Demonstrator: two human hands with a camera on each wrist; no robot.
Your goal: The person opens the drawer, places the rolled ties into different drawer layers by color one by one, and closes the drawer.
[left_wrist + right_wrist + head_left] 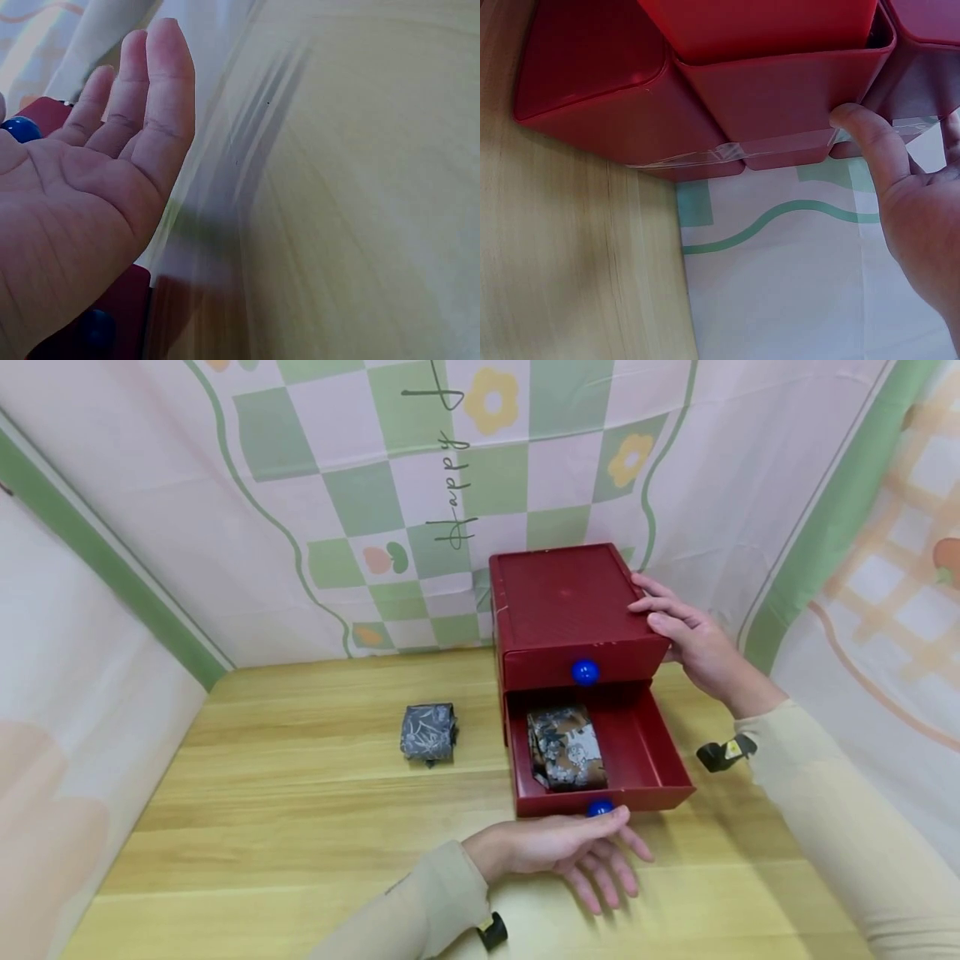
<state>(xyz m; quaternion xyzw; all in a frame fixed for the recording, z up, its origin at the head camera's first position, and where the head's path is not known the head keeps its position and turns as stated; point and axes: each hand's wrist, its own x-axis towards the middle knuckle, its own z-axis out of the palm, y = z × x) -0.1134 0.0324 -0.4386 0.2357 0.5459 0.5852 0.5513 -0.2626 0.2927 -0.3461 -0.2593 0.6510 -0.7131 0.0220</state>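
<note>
A red two-drawer box (566, 593) stands against the back curtain, its lower drawer (637, 735) pulled out and its upper one closed. Inside the lower drawer lies a folded brown, black and white patterned cloth (566, 747). My left hand (566, 852) is in front of that drawer, palm turned up and fingers loosely extended; its thumb is at the lower blue knob (600, 808), and contact cannot be told. With fingers on the top edge and side, my right hand (697, 643) rests on the box. A folded grey leaf-patterned cloth (427, 732) lies left of the box.
The wooden table (300, 818) extends in front and to the left. A green-and-white checked curtain (420, 485) rises behind, with more fabric at both sides. Clear tape (780, 145) runs along the red box's side. The upper drawer has a blue knob (585, 672).
</note>
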